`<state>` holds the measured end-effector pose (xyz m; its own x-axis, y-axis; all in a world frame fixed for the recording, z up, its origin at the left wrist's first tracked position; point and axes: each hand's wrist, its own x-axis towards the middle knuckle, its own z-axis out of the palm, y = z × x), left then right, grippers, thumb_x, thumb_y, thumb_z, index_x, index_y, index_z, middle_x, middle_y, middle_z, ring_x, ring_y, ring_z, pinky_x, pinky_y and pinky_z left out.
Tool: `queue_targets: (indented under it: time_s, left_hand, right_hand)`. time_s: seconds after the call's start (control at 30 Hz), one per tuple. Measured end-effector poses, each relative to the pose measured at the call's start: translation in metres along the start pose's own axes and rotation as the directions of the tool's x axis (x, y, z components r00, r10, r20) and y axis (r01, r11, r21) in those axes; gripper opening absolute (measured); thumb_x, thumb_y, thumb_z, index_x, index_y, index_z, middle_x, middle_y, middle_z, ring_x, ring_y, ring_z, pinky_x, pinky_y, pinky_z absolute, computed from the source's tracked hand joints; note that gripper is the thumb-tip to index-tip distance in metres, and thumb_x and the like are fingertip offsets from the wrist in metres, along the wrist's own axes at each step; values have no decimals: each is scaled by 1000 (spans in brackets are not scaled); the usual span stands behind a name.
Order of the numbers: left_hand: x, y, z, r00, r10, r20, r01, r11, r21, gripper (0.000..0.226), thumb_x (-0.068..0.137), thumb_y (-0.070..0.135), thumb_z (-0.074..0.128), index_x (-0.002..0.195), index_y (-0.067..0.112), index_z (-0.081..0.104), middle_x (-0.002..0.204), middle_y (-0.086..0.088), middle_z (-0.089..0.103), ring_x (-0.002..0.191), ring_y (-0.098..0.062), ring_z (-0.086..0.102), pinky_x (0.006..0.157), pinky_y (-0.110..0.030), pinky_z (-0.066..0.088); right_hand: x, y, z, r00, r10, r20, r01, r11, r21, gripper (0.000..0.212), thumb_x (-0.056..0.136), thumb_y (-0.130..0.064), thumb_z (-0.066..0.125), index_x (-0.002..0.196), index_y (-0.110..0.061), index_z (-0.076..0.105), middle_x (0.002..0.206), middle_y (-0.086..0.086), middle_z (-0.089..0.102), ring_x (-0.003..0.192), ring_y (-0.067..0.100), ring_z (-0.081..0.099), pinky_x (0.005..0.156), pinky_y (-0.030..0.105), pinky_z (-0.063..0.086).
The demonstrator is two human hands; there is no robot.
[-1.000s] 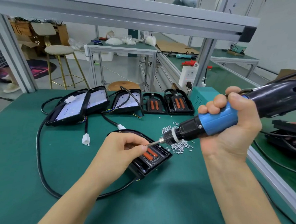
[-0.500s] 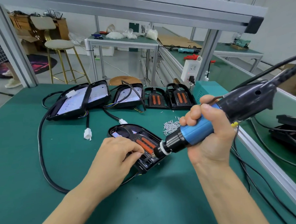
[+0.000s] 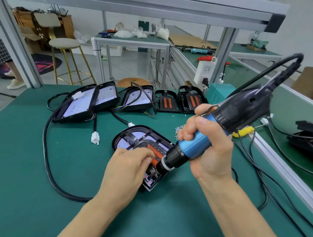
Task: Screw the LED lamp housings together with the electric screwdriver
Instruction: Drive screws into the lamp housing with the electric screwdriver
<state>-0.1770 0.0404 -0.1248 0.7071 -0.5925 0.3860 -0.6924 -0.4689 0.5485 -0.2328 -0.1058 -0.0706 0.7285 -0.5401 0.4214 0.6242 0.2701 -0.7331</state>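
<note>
A black LED lamp housing (image 3: pixel 135 137) with orange strips lies on the green table (image 3: pixel 27 161) in front of me. My left hand (image 3: pixel 126 168) rests on its near end, fingers curled at the screwdriver's tip; whether they pinch a screw is hidden. My right hand (image 3: pixel 206 148) grips the blue and black electric screwdriver (image 3: pixel 216 129), which slants down to the left with its nose against the housing's near part. The bit itself is hidden behind my fingers. A small heap of loose screws (image 3: pixel 179 130) lies just behind the right hand.
Three open lamp housings (image 3: pixel 89 103) with cables and two black covers (image 3: pixel 166 101) line the table's far side. A thick black cable (image 3: pixel 47 156) loops on the left. The aluminium rail (image 3: pixel 281 168) bounds the right edge, with cords (image 3: pixel 260 176) beside it and a teal box (image 3: pixel 221 92).
The screwdriver has swung from nearly level down onto the housing's near end, and my right hand came lower and left. My left hand stayed on the housing, fingers following the tip.
</note>
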Motion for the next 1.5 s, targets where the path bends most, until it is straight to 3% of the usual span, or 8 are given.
queue_targets:
  time_s: [0.13, 0.3, 0.5, 0.8, 1.07, 1.23, 1.37, 1.5]
  left_hand:
    - [3, -1, 2, 1000, 11, -26, -11, 1000, 3, 19, 91, 20, 48, 86, 23, 66, 59, 29, 44, 77, 0, 44, 70, -14, 28]
    - [8, -4, -1, 998, -40, 49, 38, 998, 46, 16, 94, 21, 52, 88, 30, 65, 62, 33, 54, 67, -10, 44, 67, -12, 30]
    - [50, 21, -3, 999, 40, -15, -39, 997, 71, 11, 90, 22, 57, 86, 27, 66, 67, 14, 59, 68, -12, 52, 65, -24, 26]
    - [125, 45, 49, 955, 86, 284, -174, 937, 302, 16, 93, 22, 55, 95, 29, 69, 94, 9, 71, 92, -16, 61, 91, -32, 30]
    - [143, 41, 83, 907, -103, 408, -179, 783, 595, 21, 83, 3, 51, 77, 23, 58, 76, 0, 62, 76, -25, 55, 82, -37, 22]
    - [146, 35, 90, 908, -119, 402, -162, 785, 598, 26, 81, 1, 49, 64, 21, 46, 63, 3, 51, 70, -25, 51, 86, -36, 25]
    - [145, 36, 81, 899, -112, 423, -159, 817, 555, 26, 85, 2, 46, 68, 22, 47, 73, 0, 60, 72, -24, 50, 86, -36, 24]
    - [132, 34, 44, 959, -26, 283, -46, 968, 247, 20, 93, 18, 53, 77, 26, 63, 85, 11, 66, 90, -14, 55, 81, -32, 20]
  right_hand:
    - [-1, 1, 3, 1000, -6, 27, 7, 999, -52, 14, 65, -19, 61, 79, -22, 61, 49, 1, 47, 45, 16, 46, 54, 27, 42]
    - [-7, 1, 0, 999, -4, 47, 4, 1000, 0, 16, 66, -17, 61, 81, -23, 63, 51, 0, 47, 46, 14, 47, 55, 26, 45]
    - [-2, -16, -17, 987, -56, -151, 64, 997, 47, 23, 67, -7, 57, 88, -12, 49, 50, -1, 47, 45, 13, 46, 53, 25, 45]
    - [28, -43, -52, 925, -248, -289, 246, 968, -41, 28, 63, -14, 63, 87, -13, 49, 52, 1, 48, 45, 15, 46, 55, 23, 43]
    - [51, -18, -62, 905, -282, -317, 248, 958, -145, 16, 61, -14, 66, 71, -25, 62, 54, 2, 50, 46, 20, 47, 51, 24, 42]
    - [51, -12, -68, 907, -292, -304, 246, 952, -180, 16, 65, -9, 64, 76, -16, 56, 58, -6, 55, 46, 15, 49, 51, 22, 44]
    - [52, -18, -68, 890, -256, -377, 213, 965, -153, 20, 61, -6, 67, 69, -23, 62, 59, 7, 50, 46, 19, 47, 50, 23, 42]
    - [53, -34, -69, 878, -176, -445, 213, 977, 33, 22, 61, -6, 64, 78, -17, 55, 63, 9, 46, 45, 15, 45, 51, 24, 41]
